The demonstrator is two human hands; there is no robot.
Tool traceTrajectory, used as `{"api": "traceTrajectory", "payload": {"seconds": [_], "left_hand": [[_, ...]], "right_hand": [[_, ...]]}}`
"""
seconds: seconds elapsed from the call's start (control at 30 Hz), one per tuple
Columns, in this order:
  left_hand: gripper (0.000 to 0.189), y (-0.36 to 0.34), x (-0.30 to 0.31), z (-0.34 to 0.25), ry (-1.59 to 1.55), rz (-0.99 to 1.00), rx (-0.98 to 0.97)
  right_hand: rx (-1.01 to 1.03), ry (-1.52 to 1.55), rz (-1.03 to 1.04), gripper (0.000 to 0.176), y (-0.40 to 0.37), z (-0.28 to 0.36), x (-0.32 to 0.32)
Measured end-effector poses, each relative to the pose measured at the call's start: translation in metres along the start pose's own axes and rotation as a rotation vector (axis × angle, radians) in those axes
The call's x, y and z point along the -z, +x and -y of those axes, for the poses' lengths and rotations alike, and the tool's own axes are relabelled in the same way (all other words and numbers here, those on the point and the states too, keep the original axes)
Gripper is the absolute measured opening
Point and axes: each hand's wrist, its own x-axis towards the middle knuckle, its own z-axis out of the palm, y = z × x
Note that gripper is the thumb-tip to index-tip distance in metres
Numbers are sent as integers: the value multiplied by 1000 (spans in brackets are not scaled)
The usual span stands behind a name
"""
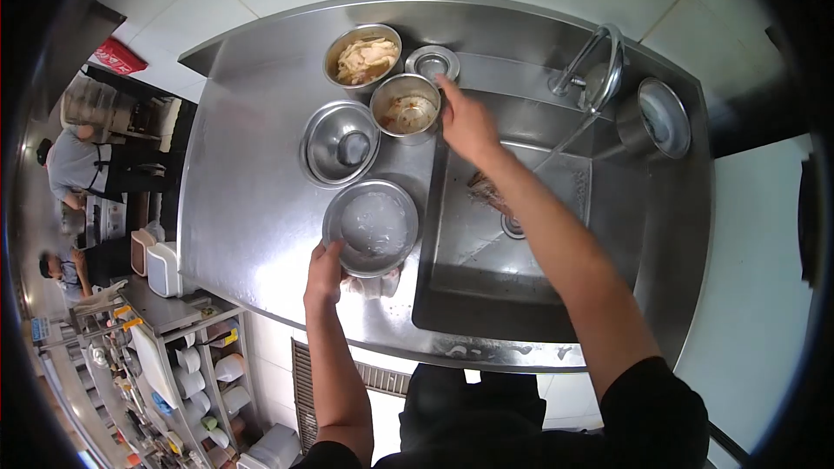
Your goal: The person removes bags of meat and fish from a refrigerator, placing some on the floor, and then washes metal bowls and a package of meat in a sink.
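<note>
My left hand (325, 274) grips the near rim of a round metal bowl (375, 266) with clear, bubbly water in it, on the steel counter. At the counter's back, my right hand (469, 126) is closed at the right rim of a small metal pot (406, 128), whose inside has brownish residue; the fingertips are partly hidden. A metal pot of pale, yellowish food (365, 59) stands behind it. Nested metal bowls (318, 152) sit to its left, and a small round metal dish (433, 61) lies by my right fingertips.
Water runs from the curved faucet (618, 61) into the steel sink (539, 282). Brown matter (486, 191) lies near the drain. Another metal pot (638, 126) stands at the back right corner. Two people (82, 161) work far left, beyond a loaded shelf rack (187, 330).
</note>
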Motion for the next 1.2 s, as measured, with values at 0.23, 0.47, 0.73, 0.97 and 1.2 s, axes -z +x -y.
{"api": "traceTrajectory", "payload": {"seconds": [0.23, 0.47, 0.73, 0.97, 1.2], "left_hand": [[45, 17, 9, 14, 55, 37, 19], [45, 11, -7, 2, 0, -5, -30], [42, 10, -10, -15, 77, 58, -37], [33, -21, -19, -35, 64, 76, -47], [35, -28, -47, -55, 134, 174, -149]], "right_hand": [[61, -156, -191, 33, 69, -51, -23], [197, 256, -444, 26, -22, -3, 27], [317, 20, -252, 39, -52, 18, -15], [293, -201, -232, 43, -25, -4, 3], [90, -222, -99, 60, 41, -10, 18]]}}
